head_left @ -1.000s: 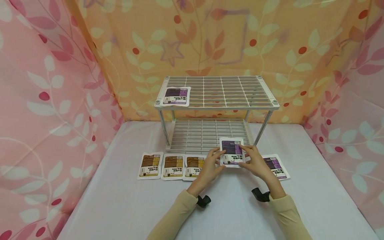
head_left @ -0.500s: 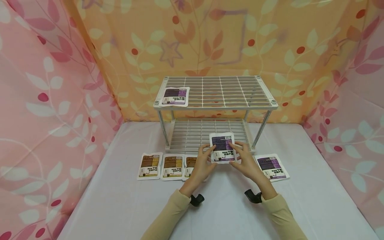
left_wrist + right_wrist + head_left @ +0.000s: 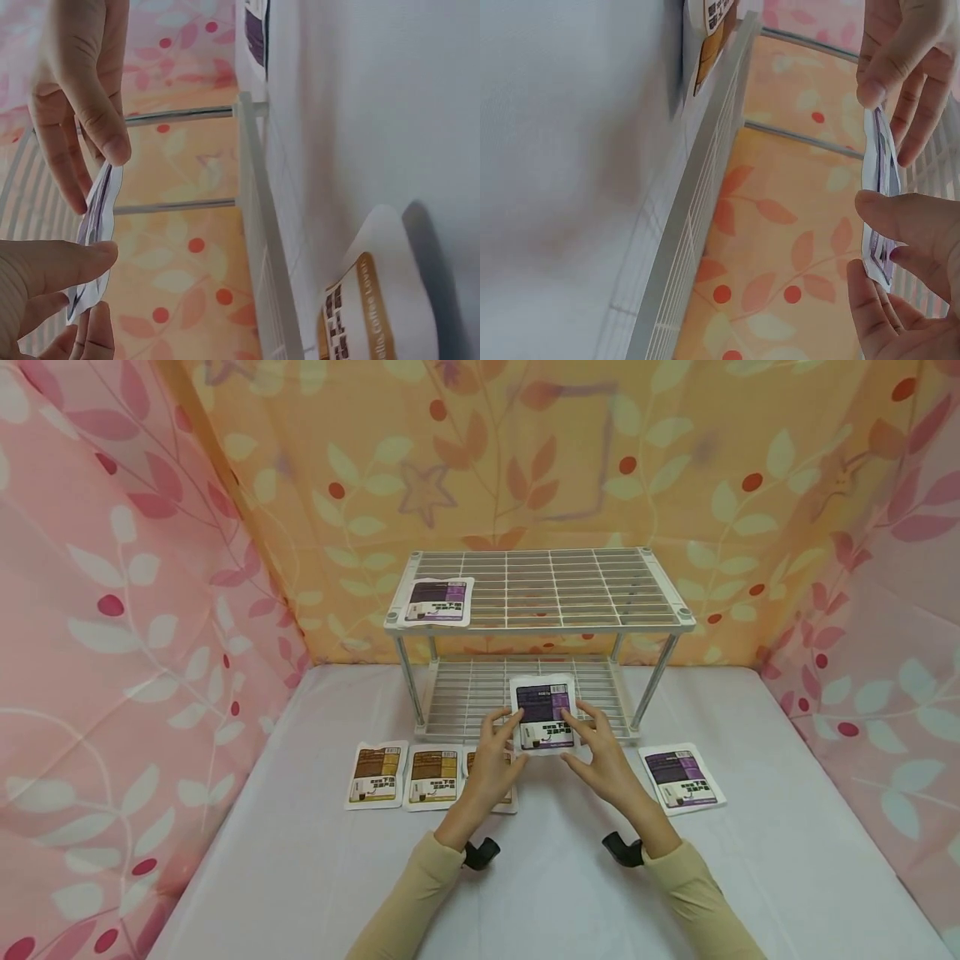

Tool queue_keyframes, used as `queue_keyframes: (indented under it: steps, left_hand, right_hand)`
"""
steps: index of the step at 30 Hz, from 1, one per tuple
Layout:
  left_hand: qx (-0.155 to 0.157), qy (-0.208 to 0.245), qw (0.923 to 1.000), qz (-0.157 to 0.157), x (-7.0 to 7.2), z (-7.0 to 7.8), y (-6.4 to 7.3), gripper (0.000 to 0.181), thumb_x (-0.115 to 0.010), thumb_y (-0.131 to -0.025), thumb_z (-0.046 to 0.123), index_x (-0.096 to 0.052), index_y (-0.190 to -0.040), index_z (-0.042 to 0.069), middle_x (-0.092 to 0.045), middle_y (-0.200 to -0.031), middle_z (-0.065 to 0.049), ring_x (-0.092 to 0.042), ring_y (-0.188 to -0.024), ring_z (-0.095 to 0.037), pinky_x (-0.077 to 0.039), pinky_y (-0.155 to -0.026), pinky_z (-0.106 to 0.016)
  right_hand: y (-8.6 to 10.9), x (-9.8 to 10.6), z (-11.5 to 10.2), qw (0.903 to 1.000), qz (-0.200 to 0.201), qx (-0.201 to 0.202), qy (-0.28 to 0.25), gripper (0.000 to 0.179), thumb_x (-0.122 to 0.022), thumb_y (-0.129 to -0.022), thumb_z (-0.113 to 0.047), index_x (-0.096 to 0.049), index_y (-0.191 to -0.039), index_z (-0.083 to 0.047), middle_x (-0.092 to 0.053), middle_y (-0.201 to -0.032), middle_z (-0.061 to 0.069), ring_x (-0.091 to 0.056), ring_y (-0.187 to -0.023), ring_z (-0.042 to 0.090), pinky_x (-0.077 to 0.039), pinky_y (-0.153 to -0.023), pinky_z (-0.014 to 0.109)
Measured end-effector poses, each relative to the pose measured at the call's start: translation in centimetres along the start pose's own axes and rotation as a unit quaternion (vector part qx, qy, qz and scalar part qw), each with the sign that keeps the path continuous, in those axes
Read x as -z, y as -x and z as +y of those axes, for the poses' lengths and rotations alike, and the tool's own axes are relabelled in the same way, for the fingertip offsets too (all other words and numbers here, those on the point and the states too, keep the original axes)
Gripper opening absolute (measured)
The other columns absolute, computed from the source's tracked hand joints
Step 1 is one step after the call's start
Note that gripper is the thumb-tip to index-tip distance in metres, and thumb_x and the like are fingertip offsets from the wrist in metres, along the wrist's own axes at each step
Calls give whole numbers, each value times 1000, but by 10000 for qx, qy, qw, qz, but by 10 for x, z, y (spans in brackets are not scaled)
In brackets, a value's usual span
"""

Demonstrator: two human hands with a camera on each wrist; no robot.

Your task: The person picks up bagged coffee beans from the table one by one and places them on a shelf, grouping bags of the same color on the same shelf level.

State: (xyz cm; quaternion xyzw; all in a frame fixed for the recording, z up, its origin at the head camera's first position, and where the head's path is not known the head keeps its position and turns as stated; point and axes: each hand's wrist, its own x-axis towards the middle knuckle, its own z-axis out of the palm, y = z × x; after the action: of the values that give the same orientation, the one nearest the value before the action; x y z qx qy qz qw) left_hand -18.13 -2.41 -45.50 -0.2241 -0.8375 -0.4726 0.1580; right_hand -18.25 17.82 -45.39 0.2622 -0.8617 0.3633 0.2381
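Purple and white, the sachet [image 3: 544, 715] is pinched between both hands and held up off the tabletop, just in front of the lower tier of the white wire rack [image 3: 536, 602]. The left hand [image 3: 491, 766] grips its left edge, thumb on the printed face and fingers curled behind; the right hand [image 3: 603, 758] grips the right edge the same way. In the left wrist view the sachet [image 3: 94, 232] shows edge-on, a thin bulging packet caught between the left hand's thumb [image 3: 52, 266] and the right hand's fingertips. In the right wrist view it [image 3: 880, 199] also stands edge-on between the thumbs and fingers of both hands.

Directly beneath and to the left of the left hand lie three brown sachets [image 3: 431, 777] in a row on the white tablecloth [image 3: 300, 860], the nearest partly hidden under that hand. To the right of the right hand, apart from it, another purple sachet [image 3: 680, 777] lies flat on the cloth. Beyond the hands and higher up, a third purple sachet [image 3: 437, 601] rests on the left front corner of the rack's top shelf
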Motion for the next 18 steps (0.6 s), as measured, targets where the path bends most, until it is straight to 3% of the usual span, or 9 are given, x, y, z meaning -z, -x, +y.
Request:
queue_keyframes:
  steps: [7, 14, 18]
  left_hand:
    - [-222, -265, 9993, 102, 9, 4, -1, 66, -70, -77, -4, -46, -137, 9, -31, -142, -15, -53, -87, -17, -48, -57, -16]
    - [-394, -370, 9983, 206, 16, 10, -4, 65, -71, -75, -5, -48, -135, 9, -29, -144, -15, -49, -100, -21, -53, -67, -32]
    - [-661, -619, 9953, 356, 19, 10, -6, 61, -72, -76, -3, -51, -133, 8, -31, -142, -16, -48, -104, -22, -51, -72, -30]
  right_hand:
    - [-5, -1, -9, 9996, 216, 89, 160, 68, -79, -66, 5, -54, -128, -1, -34, -141, 24, -54, -101, 32, -52, -73, 41]
    - [-10, -1, -14, 9993, 319, 179, 102, 62, -78, -70, 2, -55, -128, -2, -35, -140, 25, -52, -104, 35, -52, -79, 45]
    - [-14, 0, -18, 9987, 426, 273, 113, 61, -77, -71, 2, -55, -128, -3, -34, -141, 24, -52, -106, 35, -51, -81, 46]
